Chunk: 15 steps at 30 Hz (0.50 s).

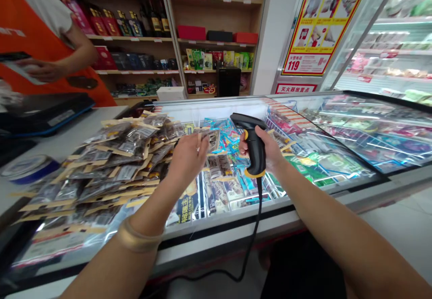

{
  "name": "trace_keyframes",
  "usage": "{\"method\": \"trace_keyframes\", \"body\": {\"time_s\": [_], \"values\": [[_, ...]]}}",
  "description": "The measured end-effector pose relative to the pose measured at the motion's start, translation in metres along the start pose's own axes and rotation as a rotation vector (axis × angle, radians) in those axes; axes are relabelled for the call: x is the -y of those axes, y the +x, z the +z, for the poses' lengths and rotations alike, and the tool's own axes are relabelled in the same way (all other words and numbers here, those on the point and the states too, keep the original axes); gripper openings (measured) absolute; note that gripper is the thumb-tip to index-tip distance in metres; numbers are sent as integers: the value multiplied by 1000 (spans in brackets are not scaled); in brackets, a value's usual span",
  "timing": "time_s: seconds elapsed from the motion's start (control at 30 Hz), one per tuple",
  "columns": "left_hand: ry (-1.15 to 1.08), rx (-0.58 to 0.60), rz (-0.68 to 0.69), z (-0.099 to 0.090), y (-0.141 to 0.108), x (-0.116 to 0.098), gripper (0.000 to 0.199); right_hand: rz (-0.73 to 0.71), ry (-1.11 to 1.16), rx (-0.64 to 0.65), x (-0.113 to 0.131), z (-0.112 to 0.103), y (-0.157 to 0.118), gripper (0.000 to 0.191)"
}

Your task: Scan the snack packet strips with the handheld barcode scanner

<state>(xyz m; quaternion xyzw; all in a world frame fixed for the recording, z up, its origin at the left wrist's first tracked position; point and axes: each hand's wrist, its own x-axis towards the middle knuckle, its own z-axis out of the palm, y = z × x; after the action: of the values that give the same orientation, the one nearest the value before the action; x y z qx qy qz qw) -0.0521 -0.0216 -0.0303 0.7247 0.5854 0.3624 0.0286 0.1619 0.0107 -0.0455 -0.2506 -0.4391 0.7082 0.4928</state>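
Note:
A black and yellow barcode scanner (255,148) is upright in my right hand (268,148), its head pointing left and its cable hanging down. My left hand (189,157), with a gold bangle (138,238) on the wrist, pinches a small clear packet (212,140) with a printed label, held in front of the scanner's head. To the left of that hand, a large heap of similar dark packets with tan edges (118,155) lies on the freezer's glass top. A few more such packets (219,165) lie on the glass below and beyond the scanner.
Bagged goods show through the chest freezer's glass (303,168). At the left stand a counter (111,112), a black device (60,112) and a blue-white tape roll (30,167). A person in an orange apron (50,74) is behind it. Shelves (216,42) stand at the back.

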Motion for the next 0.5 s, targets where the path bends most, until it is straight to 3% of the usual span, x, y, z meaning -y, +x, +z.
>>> {"method": "trace_keyframes", "body": {"time_s": [0.1, 0.23, 0.37, 0.43, 0.5], "values": [[-423, -186, -258, -5, 2, -3, 32, -36, 26, 14, 3, 0, -2, 42], [-1188, -90, -632, -7, 7, -13, 25, -41, 31, 34, 3, 1, -4, 41], [-1607, -14, -710, -9, 11, -16, 33, -41, 40, 40, 2, 1, -6, 40], [-1679, -26, -718, -7, 11, -14, 43, -35, 46, 44, 2, 2, -6, 39], [-1633, -68, -723, -2, 10, -10, 39, -33, 44, 46, 2, 2, -7, 40]]}}
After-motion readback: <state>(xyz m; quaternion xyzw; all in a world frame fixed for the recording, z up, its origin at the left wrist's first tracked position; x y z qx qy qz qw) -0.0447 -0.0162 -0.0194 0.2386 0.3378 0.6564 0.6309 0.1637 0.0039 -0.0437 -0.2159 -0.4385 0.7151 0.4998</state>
